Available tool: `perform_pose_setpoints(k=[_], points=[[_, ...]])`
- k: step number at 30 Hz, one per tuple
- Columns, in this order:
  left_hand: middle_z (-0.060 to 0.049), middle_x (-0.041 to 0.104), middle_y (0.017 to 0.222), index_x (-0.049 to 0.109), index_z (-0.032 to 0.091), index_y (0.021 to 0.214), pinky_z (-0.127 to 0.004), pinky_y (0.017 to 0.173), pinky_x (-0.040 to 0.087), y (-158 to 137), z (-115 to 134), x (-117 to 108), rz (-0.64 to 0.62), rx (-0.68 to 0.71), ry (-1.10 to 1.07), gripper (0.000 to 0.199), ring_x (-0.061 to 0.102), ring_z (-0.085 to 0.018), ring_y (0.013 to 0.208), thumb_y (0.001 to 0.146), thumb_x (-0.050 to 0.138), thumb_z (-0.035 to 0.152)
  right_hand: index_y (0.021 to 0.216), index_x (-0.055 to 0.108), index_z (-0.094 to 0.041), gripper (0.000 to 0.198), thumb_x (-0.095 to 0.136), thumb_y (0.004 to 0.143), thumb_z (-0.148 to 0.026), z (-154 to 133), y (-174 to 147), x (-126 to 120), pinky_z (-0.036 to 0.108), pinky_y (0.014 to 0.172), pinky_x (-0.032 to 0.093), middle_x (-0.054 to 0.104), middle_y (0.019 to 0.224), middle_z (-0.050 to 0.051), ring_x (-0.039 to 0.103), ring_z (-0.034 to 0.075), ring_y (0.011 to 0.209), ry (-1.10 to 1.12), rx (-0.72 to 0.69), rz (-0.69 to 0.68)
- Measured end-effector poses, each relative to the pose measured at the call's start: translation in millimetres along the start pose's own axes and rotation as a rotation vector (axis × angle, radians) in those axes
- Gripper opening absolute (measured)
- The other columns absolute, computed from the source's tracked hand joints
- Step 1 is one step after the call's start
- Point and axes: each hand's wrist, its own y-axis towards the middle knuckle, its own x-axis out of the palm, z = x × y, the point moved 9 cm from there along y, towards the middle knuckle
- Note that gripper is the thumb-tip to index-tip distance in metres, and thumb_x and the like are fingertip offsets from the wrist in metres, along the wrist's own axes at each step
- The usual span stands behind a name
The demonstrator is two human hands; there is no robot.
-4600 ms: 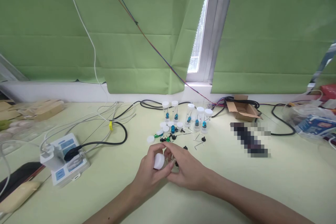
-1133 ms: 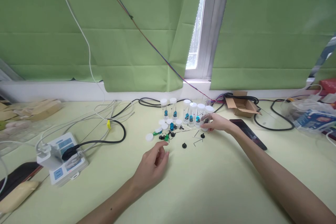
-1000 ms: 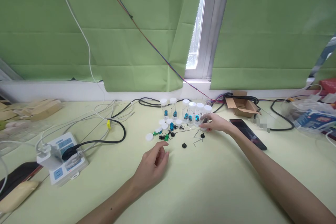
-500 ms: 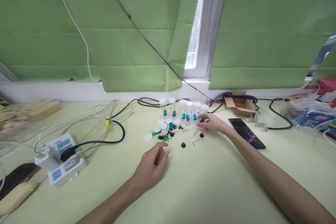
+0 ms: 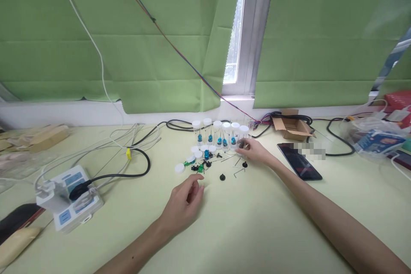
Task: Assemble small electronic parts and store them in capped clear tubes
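A row of upright clear tubes with white caps stands near the back of the table, most holding small blue parts. My right hand [image 5: 253, 151] has its fingers closed round the lower part of the rightmost tube [image 5: 244, 130], whose contents look dark. That tube is close against the neighbouring tube [image 5: 235, 127]. My left hand [image 5: 182, 202] is on the near side, loosely curled, thumb and index finger apart, holding nothing. Just beyond it lie a green part [image 5: 201, 168], loose white caps [image 5: 180, 168], a black knob-like piece [image 5: 222, 177] and several hex keys [image 5: 239, 172].
A dark phone [image 5: 299, 161] lies right of the tubes, with an open cardboard box [image 5: 293, 127] behind it. A white power strip [image 5: 75, 197] with plugs and cables is at left. Black cables [image 5: 180, 124] run along the back. A plastic bag of items [image 5: 375, 137] sits far right.
My right hand has pushed the right-hand group of tubes slightly left, narrowing the gap to the two left tubes. My left hand has hardly moved; the camera view has shifted a little.
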Motion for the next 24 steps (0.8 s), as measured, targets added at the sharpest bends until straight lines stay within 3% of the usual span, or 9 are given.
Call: perform_pose_setpoints(k=[9, 14, 18, 21, 24], points=[[0.005, 0.045, 0.064, 0.053, 0.021, 0.108, -0.02, 0.049, 0.032, 1, 1, 1, -0.011, -0.005, 0.004, 0.017, 0.04, -0.01, 0.052, 0.094, 0.045, 0.026, 0.103, 0.062, -0.014, 0.032, 0.06, 0.087, -0.041, 8, 4, 8, 0.028, 0.065, 0.047, 0.067, 0.094, 0.008, 0.063, 0.019, 0.076, -0.003, -0.02, 0.026], [0.005, 0.044, 0.065, 0.053, 0.021, 0.108, -0.021, 0.049, 0.031, 1, 1, 1, -0.016, -0.002, 0.011, 0.017, 0.04, -0.011, 0.053, 0.095, 0.044, 0.026, 0.093, 0.063, -0.015, 0.025, 0.065, 0.084, -0.039, 4, 3, 5, 0.028, 0.064, 0.047, 0.069, 0.092, 0.008, 0.064, 0.021, 0.076, -0.036, -0.012, 0.013], [0.005, 0.044, 0.064, 0.053, 0.021, 0.108, -0.021, 0.049, 0.032, 1, 2, 0, -0.013, 0.009, 0.015, 0.016, 0.039, -0.011, 0.053, 0.095, 0.044, 0.026, 0.085, 0.065, -0.017, 0.019, 0.076, 0.071, -0.024, 0, 1, -6, 0.026, 0.063, 0.047, 0.071, 0.088, 0.006, 0.066, 0.02, 0.075, -0.089, 0.015, -0.019], [0.005, 0.044, 0.064, 0.053, 0.022, 0.108, -0.021, 0.048, 0.031, 0, 1, 1, -0.017, 0.008, 0.012, 0.016, 0.04, -0.011, 0.053, 0.095, 0.045, 0.026, 0.086, 0.066, -0.017, 0.017, 0.072, 0.07, -0.013, 5, 3, -20, 0.025, 0.067, 0.047, 0.072, 0.087, 0.007, 0.068, 0.021, 0.079, -0.144, 0.057, 0.009], [0.005, 0.044, 0.063, 0.054, 0.022, 0.107, -0.021, 0.048, 0.031, -1, 0, 1, -0.017, 0.005, 0.009, 0.015, 0.04, -0.012, 0.054, 0.094, 0.046, 0.025, 0.083, 0.066, -0.016, 0.011, 0.069, 0.073, -0.014, 19, 5, -36, 0.029, 0.072, 0.048, 0.071, 0.083, 0.009, 0.067, 0.025, 0.082, -0.206, 0.12, 0.095]])
